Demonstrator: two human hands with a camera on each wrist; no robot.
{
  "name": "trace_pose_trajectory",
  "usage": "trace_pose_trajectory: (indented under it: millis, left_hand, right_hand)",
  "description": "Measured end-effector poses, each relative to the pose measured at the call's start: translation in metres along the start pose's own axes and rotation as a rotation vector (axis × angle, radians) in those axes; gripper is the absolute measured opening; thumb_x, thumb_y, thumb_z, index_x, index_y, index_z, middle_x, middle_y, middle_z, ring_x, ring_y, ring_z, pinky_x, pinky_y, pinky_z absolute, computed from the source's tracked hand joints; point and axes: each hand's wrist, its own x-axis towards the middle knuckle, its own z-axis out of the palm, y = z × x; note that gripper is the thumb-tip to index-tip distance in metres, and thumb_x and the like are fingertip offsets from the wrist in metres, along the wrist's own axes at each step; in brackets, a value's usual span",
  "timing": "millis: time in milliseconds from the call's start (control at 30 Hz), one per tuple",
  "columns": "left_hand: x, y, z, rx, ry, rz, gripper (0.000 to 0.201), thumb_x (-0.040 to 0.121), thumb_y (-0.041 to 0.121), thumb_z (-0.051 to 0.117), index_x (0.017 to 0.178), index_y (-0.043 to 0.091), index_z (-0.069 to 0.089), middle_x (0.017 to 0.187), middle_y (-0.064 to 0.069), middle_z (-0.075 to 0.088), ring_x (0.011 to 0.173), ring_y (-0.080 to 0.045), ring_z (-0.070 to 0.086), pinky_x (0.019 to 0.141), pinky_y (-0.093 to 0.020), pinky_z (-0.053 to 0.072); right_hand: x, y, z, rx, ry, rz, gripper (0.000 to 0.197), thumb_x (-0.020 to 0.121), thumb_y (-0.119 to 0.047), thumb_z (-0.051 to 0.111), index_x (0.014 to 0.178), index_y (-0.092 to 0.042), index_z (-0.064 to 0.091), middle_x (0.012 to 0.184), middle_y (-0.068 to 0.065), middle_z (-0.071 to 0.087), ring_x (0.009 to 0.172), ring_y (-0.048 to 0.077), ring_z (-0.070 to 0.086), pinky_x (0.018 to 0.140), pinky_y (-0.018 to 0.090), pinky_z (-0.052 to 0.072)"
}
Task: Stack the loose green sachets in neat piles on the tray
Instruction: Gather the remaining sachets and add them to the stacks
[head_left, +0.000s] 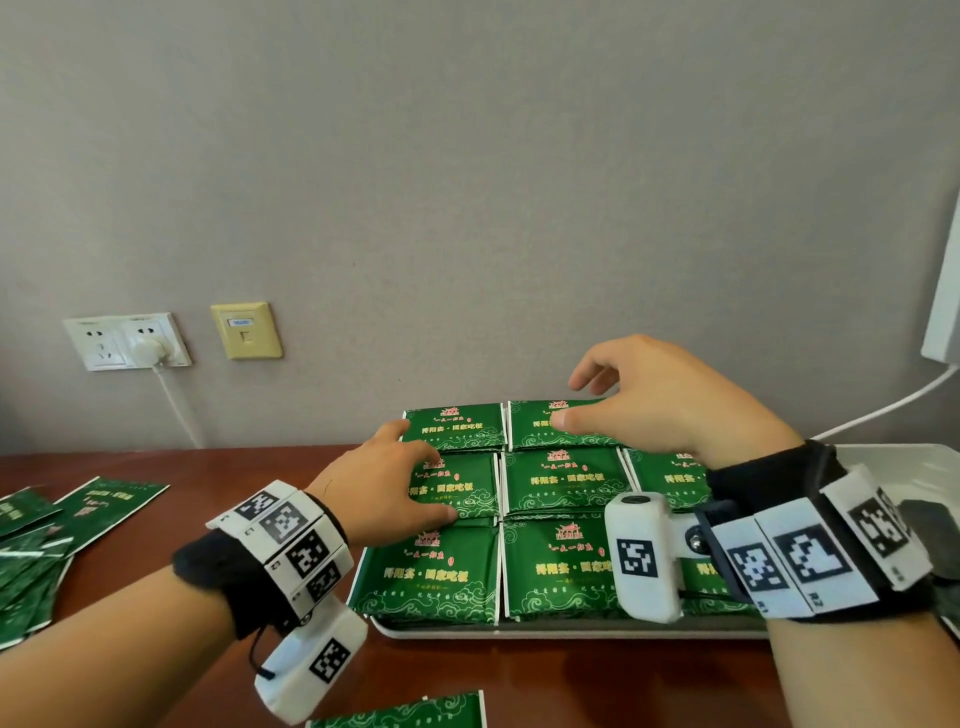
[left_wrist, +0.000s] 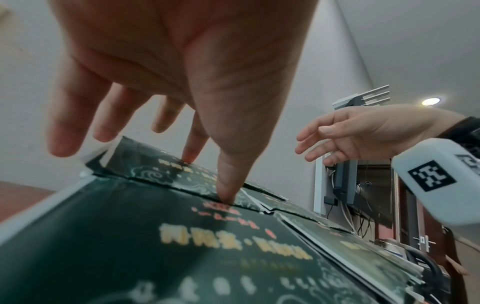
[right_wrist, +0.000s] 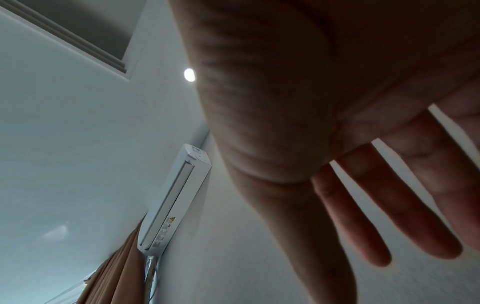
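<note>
Most of the job looks done: the white tray (head_left: 571, 627) on the brown table (head_left: 156, 670) carries green sachet piles (head_left: 563, 480) packed edge to edge in rows, near, middle and far, their printed faces up; what is left, as far as can be seen, is a scatter of loose sachets (head_left: 31, 545) on the table at the far left, well apart from the tray, and one more sachet (head_left: 410, 714) at the near edge of the head view; the right part of the tray is hidden behind the right wrist, so how full it is there cannot be told. The left hand (head_left: 384, 478) lies spread over the middle-left pile, grasping nothing; the left wrist view shows its thumb (left_wrist: 228, 185) pressing into the seam between two piles and a fingertip touching the pile beyond, which reads as squaring the edges. The right hand (head_left: 670, 400) hovers over the far row with fingers relaxed and slightly spread, empty; its thumb lies at the top sachet of the far pile (head_left: 540, 439), though contact cannot be confirmed.
</note>
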Motion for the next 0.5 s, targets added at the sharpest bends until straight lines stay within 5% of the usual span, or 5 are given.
trace_pose_trajectory:
  millis: [300,500]
  left_hand:
    - [-0.003,-0.003,0.002,-0.074,0.070,0.043,0.063,0.080,0.070,0.063,0.132,0.037,0.054,0.159,-0.001,0.021,0.142,-0.026,0.033,0.114,-0.046,0.037]
    - [-0.032,0.003,-0.002,0.031,0.116,0.171,0.080,0.070,0.088,0.045,0.136,0.043,0.046,0.159,0.009,0.017,0.141,-0.016,0.027,0.113,-0.042,0.037]
  right_hand:
    - [0.001,0.000,0.000,-0.038,-0.059,-0.035,0.038,0.080,-0.052,0.078,0.107,-0.029,0.067,0.098,-0.015,0.062,0.089,-0.001,0.057,0.064,0.018,0.040]
    - [0.001,0.001,0.000,-0.063,-0.087,-0.036,0.039,0.079,-0.054,0.078,0.107,-0.030,0.067,0.100,-0.014,0.063,0.092,0.004,0.059,0.068,0.022,0.042]
